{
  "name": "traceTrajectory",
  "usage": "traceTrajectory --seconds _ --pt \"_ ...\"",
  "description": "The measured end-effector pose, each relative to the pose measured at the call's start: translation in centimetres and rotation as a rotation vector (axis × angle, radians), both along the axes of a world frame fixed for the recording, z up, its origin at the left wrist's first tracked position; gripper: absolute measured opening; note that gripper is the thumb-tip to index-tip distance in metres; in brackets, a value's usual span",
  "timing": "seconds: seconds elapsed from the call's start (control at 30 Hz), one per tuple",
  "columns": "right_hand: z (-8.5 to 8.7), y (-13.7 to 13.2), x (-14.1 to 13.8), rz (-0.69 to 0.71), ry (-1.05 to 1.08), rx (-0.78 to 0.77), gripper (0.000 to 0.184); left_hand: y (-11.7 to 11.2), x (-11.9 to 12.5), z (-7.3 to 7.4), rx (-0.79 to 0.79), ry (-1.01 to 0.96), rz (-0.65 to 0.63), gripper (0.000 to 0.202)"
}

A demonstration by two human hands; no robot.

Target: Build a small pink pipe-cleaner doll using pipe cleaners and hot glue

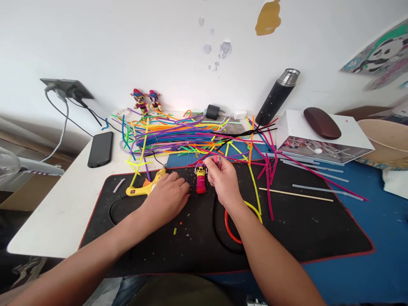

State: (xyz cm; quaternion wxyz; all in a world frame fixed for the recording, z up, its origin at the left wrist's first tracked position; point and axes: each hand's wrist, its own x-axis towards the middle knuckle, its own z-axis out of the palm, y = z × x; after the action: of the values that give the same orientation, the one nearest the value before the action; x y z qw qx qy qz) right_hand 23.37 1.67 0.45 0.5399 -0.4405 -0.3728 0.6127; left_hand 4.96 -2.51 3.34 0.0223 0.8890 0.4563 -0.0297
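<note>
My left hand [169, 192] rests palm down on the dark mat, fingers bent together and their tips tucked out of sight. It partly covers a yellow glue gun [139, 191], whose nozzle points up past the knuckles. Between the fingertips and thumb of my right hand [223, 178] is a small pink and silvery piece [218, 159], too small to name. Just left of those fingers is a little pipe-cleaner doll [200, 178] with a red body, yellow face and purple top. I cannot tell whether my right hand touches it.
Coloured pipe cleaners [178, 134] lie piled behind the mat [302, 229]. Two similar dolls [139, 100], a phone [100, 148], a black flask [277, 97] and a white box [353, 131] stand around. Glue sticks [318, 188] and a wooden stick [296, 194] lie right.
</note>
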Motion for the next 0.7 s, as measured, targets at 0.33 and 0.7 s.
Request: traceTrajectory --seconds 0.33,0.7 --pt "0.2 0.0 0.0 -0.003 0.011 0.0 0.03 0.0 -0.6 0.0 -0.044 -0.114 0.066 0.026" --pt "0.1 0.0 -0.1 0.006 0.011 0.01 0.029 0.4 -2.9 0.6 -0.098 -0.249 0.061 0.014"
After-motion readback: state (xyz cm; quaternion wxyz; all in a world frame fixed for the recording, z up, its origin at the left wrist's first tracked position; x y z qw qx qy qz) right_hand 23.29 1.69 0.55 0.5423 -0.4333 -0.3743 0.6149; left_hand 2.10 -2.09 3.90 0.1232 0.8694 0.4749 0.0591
